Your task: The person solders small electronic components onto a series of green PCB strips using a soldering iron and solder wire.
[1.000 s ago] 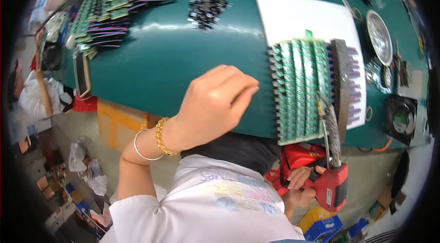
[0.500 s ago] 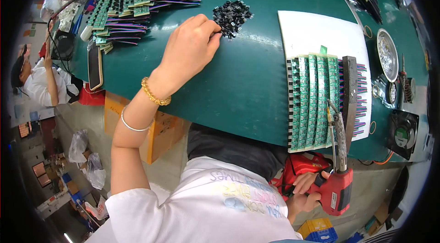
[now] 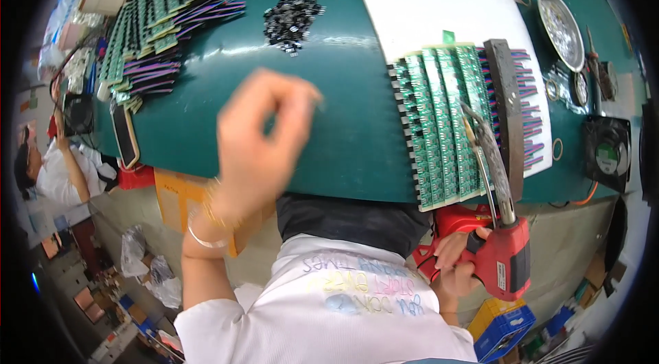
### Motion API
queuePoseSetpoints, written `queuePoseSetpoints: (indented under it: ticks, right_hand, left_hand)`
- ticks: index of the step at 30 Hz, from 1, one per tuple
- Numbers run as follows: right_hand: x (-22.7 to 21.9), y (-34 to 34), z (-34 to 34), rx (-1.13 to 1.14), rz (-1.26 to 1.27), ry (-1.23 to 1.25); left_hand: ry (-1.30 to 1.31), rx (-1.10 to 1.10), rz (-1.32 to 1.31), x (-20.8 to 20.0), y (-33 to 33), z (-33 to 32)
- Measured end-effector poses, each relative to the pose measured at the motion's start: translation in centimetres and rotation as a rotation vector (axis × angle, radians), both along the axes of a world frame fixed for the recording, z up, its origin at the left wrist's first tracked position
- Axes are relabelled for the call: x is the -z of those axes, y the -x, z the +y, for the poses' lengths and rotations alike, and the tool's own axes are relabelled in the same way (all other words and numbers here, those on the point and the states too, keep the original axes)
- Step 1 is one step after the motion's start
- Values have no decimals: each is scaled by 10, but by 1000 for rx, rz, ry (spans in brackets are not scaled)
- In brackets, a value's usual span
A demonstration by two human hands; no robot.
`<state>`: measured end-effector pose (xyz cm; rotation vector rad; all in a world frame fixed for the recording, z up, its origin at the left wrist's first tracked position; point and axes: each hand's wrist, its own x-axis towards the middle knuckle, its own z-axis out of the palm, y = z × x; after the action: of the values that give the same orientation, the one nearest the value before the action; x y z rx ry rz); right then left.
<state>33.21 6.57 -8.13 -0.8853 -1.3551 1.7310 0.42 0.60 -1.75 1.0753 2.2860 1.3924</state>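
Note:
My left hand (image 3: pixel 255 141) hangs over the green table, smeared by motion, its thumb and forefinger tips pinched together. Whatever lies between them is too small and blurred to name. Farther off is a heap of small black connectors (image 3: pixel 292 20), apart from the hand. My right hand (image 3: pixel 454 264) grips a red soldering gun (image 3: pixel 506 261) by its handle; the metal tip reaches over several green circuit board strips (image 3: pixel 439 123). These lie side by side on a white sheet (image 3: pixel 439 14), black pieces lining their left edge. A dark metal bar (image 3: pixel 504 117) rests across their wired side.
Stacked circuit boards with wires (image 3: pixel 154 14) fill the far left, near a phone (image 3: pixel 125 136). A metal bowl (image 3: pixel 561 29) and a small fan (image 3: pixel 607 153) sit at the right. Another person (image 3: pixel 65 168) is beyond the table's left end.
My left hand has drawn back from the connector heap, toward my body, still pinched. My right hand keeps hold of the soldering gun. The whole view has shifted a little.

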Motion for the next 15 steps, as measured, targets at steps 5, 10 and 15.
queuePoseSetpoints:
  ticks: [5, 10, 15]
  right_hand:
    - [-30, 49, 17, -191, -340, -126]
    - [-18, 33, 13, -220, -395, -360]
    - [-23, 27, 15, -247, -463, -281]
  left_hand:
    - [-297, 533, -101, 15, -95, 8]
    - [-372, 619, -12, 27, -109, 13]
    - [-389, 708, 12, 30, -100, 12]
